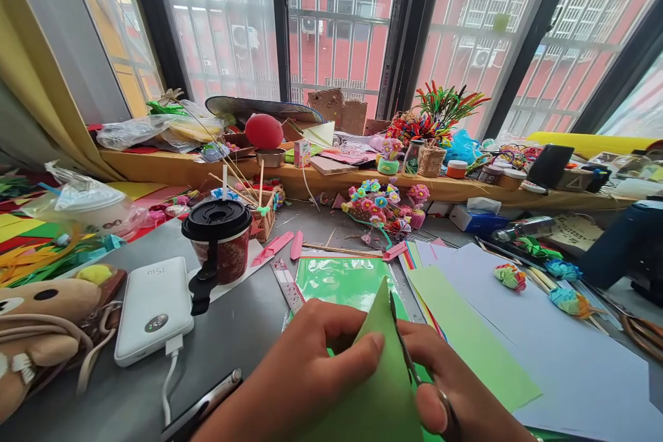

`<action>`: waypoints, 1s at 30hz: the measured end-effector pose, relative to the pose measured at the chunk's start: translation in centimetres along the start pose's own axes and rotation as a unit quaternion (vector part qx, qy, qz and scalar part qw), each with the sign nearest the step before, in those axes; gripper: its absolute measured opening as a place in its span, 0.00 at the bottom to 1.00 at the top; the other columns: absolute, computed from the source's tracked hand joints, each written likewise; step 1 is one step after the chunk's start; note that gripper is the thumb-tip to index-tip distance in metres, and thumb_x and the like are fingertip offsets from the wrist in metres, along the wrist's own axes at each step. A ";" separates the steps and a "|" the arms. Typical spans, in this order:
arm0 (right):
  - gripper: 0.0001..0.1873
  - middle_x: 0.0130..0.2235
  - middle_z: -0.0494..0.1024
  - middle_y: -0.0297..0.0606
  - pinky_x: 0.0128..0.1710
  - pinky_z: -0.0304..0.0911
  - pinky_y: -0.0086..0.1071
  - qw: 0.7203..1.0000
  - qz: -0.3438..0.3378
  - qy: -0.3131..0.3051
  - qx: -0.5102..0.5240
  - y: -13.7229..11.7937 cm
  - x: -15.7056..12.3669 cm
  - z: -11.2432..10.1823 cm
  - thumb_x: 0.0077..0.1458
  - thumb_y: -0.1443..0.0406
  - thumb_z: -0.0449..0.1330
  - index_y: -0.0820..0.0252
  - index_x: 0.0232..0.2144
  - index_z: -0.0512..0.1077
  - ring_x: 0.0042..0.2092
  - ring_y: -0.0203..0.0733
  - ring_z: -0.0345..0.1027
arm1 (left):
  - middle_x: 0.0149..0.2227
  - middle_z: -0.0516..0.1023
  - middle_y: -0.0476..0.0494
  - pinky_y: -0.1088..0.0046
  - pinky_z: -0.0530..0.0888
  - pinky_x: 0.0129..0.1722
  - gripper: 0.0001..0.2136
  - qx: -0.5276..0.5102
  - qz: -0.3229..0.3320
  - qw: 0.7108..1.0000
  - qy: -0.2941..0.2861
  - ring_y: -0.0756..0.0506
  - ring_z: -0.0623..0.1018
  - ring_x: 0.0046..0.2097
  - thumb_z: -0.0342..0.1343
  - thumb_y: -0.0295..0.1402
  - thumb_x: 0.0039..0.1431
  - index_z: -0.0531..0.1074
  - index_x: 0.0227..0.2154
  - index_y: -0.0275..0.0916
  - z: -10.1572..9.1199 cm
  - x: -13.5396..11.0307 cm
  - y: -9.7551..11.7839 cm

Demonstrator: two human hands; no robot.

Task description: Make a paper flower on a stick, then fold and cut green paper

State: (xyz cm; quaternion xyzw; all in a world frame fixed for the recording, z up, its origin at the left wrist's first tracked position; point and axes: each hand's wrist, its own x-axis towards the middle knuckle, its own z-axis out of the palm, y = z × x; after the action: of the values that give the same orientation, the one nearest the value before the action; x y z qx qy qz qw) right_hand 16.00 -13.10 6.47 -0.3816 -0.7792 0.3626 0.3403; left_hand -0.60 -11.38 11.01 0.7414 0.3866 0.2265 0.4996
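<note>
My left hand (331, 352) pinches a sheet of green paper (376, 394) between thumb and fingers, its pointed tip upward. On the right, my right hand (440, 373) is wrapped round a pair of scissors (405, 342). The dark blades lie along the right edge of the paper; whether they are cutting into it I cannot tell. Below both hands lies a shiny green folder or mat (342, 280) with a ruler (286, 285) at its left side. Light green paper (466, 338) rests to the right, on top of white sheets (559, 352).
At the left stand a lidded cup (220, 242), a white power bank (154, 311) with a cable, a phone (202, 406) and a plush toy (46, 304). Bright paper flowers (376, 204) sit at the back, below a cluttered windowsill (331, 183). Crumpled paper buds (510, 277) lie right.
</note>
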 end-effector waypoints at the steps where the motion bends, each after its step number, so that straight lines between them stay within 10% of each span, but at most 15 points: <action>1: 0.38 0.26 0.67 0.37 0.30 0.59 0.29 1.000 0.004 0.006 0.019 0.1 0.0 0.1 0.39 0.36 0.38 0.61 0.18 0.70 0.27 0.36 0.58 | 0.18 0.54 0.54 0.82 0.54 0.19 0.13 -0.001 -0.001 1.000 0.001 0.54 0.57 0.22 0.44 0.35 0.52 0.61 0.16 0.35 0.0 0.1 0.0; 30: 0.36 0.28 0.68 0.37 0.29 0.57 0.29 0.994 0.013 0.005 0.110 0.4 0.2 0.5 0.39 0.37 0.42 0.62 0.18 0.70 0.29 0.38 0.59 | 0.19 0.55 0.54 0.80 0.55 0.20 0.12 -0.007 0.001 1.000 -0.005 0.54 0.57 0.23 0.43 0.35 0.51 0.61 0.17 0.35 0.2 -0.1 0.2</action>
State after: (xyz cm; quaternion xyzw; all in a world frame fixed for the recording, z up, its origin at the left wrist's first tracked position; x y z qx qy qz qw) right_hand 15.68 -12.88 5.95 -0.3541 -0.7278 0.4484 0.3791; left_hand -0.42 -11.62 11.10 0.7393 0.3816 0.2266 0.5065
